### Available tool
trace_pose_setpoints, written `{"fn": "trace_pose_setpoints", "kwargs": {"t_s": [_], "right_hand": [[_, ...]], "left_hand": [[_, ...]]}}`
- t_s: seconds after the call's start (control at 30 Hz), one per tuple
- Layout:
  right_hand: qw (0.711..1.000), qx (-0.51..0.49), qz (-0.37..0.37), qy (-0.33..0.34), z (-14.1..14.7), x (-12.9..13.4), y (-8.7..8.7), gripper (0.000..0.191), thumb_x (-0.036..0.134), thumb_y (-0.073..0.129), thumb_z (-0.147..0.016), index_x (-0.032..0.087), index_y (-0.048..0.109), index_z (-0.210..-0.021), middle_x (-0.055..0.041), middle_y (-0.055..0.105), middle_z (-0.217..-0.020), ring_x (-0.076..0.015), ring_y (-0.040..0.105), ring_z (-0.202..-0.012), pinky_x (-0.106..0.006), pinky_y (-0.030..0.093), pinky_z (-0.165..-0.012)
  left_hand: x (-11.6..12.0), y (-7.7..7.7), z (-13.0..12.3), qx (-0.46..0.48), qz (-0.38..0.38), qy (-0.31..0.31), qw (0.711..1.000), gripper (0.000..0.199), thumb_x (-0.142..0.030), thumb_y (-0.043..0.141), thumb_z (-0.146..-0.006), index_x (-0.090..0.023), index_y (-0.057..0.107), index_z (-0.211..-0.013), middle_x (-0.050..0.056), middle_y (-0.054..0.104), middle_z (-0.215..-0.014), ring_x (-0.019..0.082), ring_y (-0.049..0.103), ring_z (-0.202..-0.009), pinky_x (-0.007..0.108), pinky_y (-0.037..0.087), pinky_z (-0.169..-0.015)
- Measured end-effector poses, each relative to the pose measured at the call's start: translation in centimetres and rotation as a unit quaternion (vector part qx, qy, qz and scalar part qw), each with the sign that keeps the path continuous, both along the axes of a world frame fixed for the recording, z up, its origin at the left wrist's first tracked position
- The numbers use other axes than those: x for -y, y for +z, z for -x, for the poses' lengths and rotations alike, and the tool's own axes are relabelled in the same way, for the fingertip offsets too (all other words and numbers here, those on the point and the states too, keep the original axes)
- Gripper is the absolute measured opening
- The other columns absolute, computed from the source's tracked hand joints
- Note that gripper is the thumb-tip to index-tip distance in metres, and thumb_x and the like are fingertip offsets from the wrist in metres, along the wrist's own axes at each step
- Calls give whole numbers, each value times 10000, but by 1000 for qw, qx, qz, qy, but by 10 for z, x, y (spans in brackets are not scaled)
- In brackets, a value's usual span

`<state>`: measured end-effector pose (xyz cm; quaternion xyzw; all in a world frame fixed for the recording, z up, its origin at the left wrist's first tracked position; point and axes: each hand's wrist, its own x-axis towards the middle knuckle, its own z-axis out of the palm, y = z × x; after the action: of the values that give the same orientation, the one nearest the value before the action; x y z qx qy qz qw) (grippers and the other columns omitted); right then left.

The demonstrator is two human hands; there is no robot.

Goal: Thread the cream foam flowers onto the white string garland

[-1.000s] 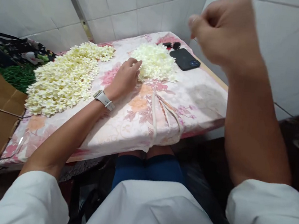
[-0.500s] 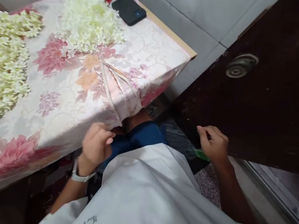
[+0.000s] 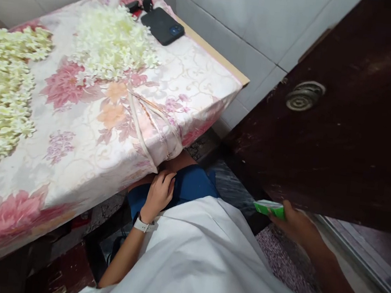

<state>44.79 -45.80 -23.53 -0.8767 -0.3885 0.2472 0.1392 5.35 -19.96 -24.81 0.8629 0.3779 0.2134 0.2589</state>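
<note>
My left hand [image 3: 160, 193], with a white-strapped watch [image 3: 143, 225] on its wrist, lies on the blue shorts [image 3: 191, 184] just below the table edge. Its fingers rest loosely, slightly bent, and hold nothing visible. Low on the right, beside the dark door, my right hand [image 3: 293, 222] pinches one end of a small green and white packet [image 3: 269, 209]; its exact kind is unclear. Strands of pale and brownish thread [image 3: 140, 128] run over the table's near corner. A heap of cream-white flower buds [image 3: 117, 44] sits behind them, and a larger heap of yellowish-white flowers [image 3: 1, 103] lies at left.
A floral cloth [image 3: 84, 147] covers the table. A black phone [image 3: 163, 26] and a small black and red item [image 3: 137, 8] lie at its far end. The brown door [image 3: 353, 137] with a round knob [image 3: 305, 96] stands at right, near a tiled wall [image 3: 230, 8].
My left hand has moved right and come down onto the shorts. My right hand has lowered and closed on the green packet, which was partly behind it. The view has tilted slightly.
</note>
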Motion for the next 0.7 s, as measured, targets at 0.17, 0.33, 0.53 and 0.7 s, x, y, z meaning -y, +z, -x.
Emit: {"fn": "trace_pose_setpoints", "kwargs": {"t_s": [0.17, 0.33, 0.53, 0.7], "right_hand": [[997, -28, 18, 75, 6, -37, 27, 243, 502, 707, -733, 295, 638, -842, -87, 739, -617, -390, 737, -540, -406, 472, -483], [965, -94, -90, 226, 26, -116, 107, 447, 534, 726, -885, 226, 716, -1208, -150, 853, -1090, -357, 837, -892, -433, 658, -726], [793, -249, -235, 503, 51, -229, 202, 494, 283, 837, -915, 296, 707, -1392, -94, 803, -1319, -279, 811, -1168, -334, 662, -965], [689, -210, -249, 648, 67, -285, 244, 583, 178, 777, -950, 365, 668, -1491, -75, 706, -1424, -252, 712, -1348, -340, 598, -1130]], "left_hand": [[-5, 17, -2, 40, 67, -12, 997, 374, -434, 699, -1062, -174, 695, -1332, 112, 724, -1336, 231, 729, -1169, 460, 660, -1028], [-15, 61, -44, 130, 197, -78, 969, 414, -485, 697, -1054, -180, 703, -1335, 124, 715, -1393, 268, 699, -1290, 535, 601, -1148], [-62, 101, -98, 189, 458, -178, 850, 1160, -969, 39, -942, -107, 800, -1092, 179, 814, -1002, 256, 790, -908, 420, 667, -890], [-45, 131, -96, 257, 506, -171, 805, 1276, -1171, 194, -694, -98, 809, -1008, 159, 766, -757, 288, 755, -696, 431, 648, -713]]}}
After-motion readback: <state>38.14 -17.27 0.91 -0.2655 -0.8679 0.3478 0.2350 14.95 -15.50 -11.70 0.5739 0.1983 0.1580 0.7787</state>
